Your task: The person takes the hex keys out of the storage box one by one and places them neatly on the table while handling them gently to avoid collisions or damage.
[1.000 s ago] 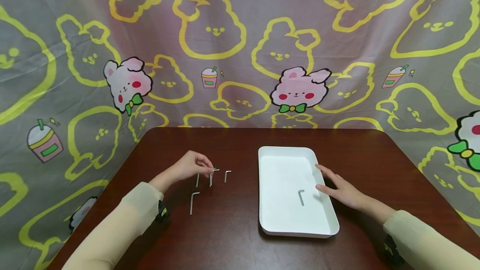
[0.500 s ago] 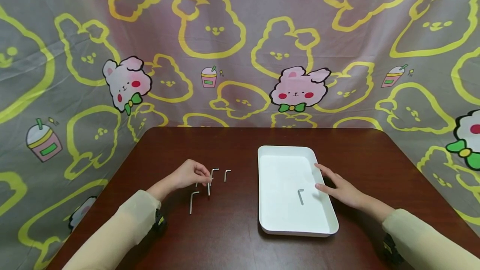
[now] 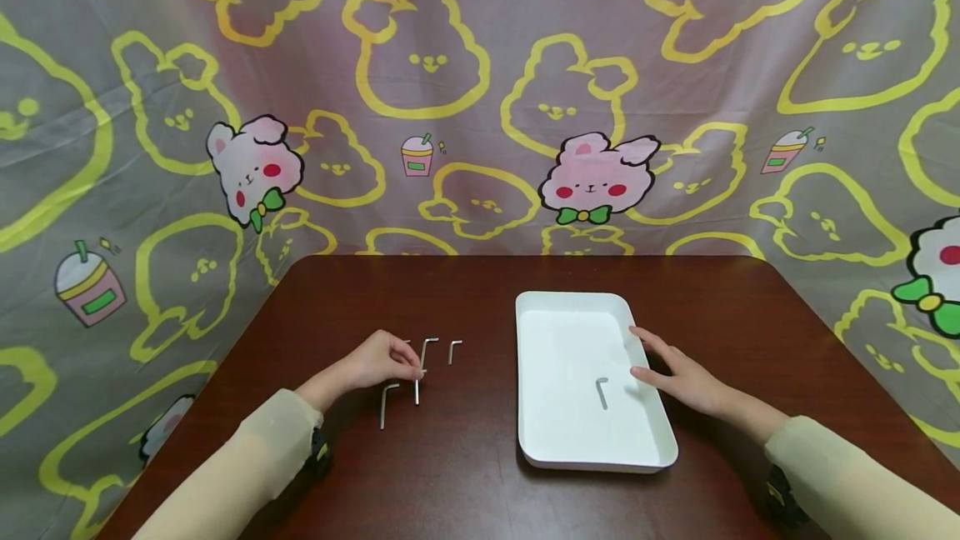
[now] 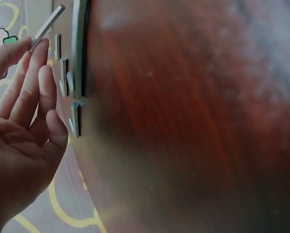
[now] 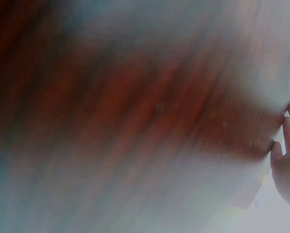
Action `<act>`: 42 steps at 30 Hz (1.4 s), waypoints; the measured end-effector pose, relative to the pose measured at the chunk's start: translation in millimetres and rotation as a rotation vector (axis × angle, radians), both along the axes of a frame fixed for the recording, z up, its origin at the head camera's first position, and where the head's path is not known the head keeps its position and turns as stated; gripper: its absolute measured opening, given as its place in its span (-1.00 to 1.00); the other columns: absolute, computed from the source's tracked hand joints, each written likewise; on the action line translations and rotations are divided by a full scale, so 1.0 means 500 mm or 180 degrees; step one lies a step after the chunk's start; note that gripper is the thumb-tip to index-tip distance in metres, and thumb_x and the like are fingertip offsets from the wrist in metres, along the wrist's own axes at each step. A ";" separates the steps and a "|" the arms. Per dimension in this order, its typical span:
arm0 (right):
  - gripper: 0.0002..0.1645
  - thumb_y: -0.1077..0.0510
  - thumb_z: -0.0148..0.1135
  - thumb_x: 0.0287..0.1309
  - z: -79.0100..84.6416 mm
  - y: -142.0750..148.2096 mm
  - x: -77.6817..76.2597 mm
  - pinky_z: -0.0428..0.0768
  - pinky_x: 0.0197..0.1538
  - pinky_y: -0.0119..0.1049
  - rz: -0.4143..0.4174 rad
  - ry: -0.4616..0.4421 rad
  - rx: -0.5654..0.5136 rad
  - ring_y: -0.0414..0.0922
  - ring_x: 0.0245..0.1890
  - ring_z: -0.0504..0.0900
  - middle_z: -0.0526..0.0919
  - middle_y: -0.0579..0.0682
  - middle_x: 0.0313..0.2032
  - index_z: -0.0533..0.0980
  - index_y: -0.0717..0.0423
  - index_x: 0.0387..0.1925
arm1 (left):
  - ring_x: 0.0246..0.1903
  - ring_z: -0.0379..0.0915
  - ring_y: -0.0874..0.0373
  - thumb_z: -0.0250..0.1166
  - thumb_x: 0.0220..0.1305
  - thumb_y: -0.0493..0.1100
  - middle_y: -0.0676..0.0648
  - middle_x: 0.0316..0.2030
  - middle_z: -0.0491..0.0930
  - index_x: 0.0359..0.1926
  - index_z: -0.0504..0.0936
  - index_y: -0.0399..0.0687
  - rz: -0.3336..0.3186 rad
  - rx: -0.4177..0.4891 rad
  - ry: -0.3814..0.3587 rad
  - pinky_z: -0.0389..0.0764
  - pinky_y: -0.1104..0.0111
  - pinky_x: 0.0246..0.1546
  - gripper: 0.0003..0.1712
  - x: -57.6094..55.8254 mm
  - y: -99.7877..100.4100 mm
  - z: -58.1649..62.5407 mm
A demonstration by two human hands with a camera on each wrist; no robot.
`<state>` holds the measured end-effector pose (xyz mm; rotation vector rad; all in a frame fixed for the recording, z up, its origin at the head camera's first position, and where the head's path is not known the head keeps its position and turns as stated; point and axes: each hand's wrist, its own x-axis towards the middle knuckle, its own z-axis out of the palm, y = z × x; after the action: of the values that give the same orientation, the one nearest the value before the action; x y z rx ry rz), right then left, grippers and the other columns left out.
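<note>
My left hand [image 3: 384, 359] pinches a silver hex key [image 3: 417, 391] between thumb and fingertips, its long arm hanging down over the table. In the left wrist view the held hex key [image 4: 48, 27] points up from the fingertips. Around it lie a hex key [image 3: 383, 408] in front, a longer one [image 3: 423, 352] behind and a short one [image 3: 452, 352] to the right. Another is mostly hidden behind the left hand. The right hand [image 3: 686, 379] rests on the right rim of a white tray [image 3: 558, 340], fingers extended. Inside the tray lies one hex key [image 3: 602, 394].
The brown wooden table [image 3: 465, 457] carries everything. A cartoon-printed curtain [image 3: 480, 132] hangs behind the table and along both sides. The tray stands right of the loose hex keys, with bare tabletop between them. The right wrist view is mostly blurred tabletop [image 5: 135, 111].
My left hand has moved toward the near side with the pinched hex key, drawing away from the longer one behind, which shows more fully. The right hand and tray stay put.
</note>
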<state>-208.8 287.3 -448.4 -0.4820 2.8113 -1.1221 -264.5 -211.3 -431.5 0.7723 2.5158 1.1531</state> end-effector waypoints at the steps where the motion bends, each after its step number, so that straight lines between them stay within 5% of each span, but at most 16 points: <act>1: -0.13 -0.07 0.21 0.30 0.000 0.000 0.000 0.36 0.05 0.23 0.0001 0.0013 0.0007 0.28 0.22 0.30 0.33 0.34 0.23 0.04 0.03 0.48 | -0.52 0.49 0.26 0.44 0.13 -0.22 0.04 -0.54 0.67 -0.43 0.74 -0.17 -0.0002 0.0005 0.0007 0.44 0.43 -0.45 -0.90 0.000 0.001 -0.003; 21: -0.11 -0.09 0.20 0.30 -0.002 0.002 -0.002 0.35 0.06 0.27 -0.0011 -0.0040 -0.0001 0.30 0.23 0.27 0.30 0.35 0.24 0.02 0.01 0.49 | -0.58 0.31 0.30 0.49 0.05 -0.14 0.20 -0.62 0.61 -0.57 0.75 -0.01 0.0040 -0.0367 0.0545 0.33 0.45 -0.51 -0.86 0.001 0.004 -0.014; 42: -0.12 -0.07 0.21 0.30 -0.002 0.000 0.000 0.36 0.06 0.22 0.0004 0.0012 0.0003 0.28 0.22 0.30 0.33 0.34 0.22 0.03 0.03 0.49 | -0.59 0.31 0.32 0.52 0.00 -0.11 0.24 -0.67 0.58 -0.60 0.74 0.04 0.0121 -0.0590 0.0569 0.36 0.43 -0.48 -0.85 0.002 0.007 -0.018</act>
<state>-209.0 287.4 -449.4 -0.4862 2.8142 -1.1208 -263.7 -207.7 -440.6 0.8134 2.7466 0.8801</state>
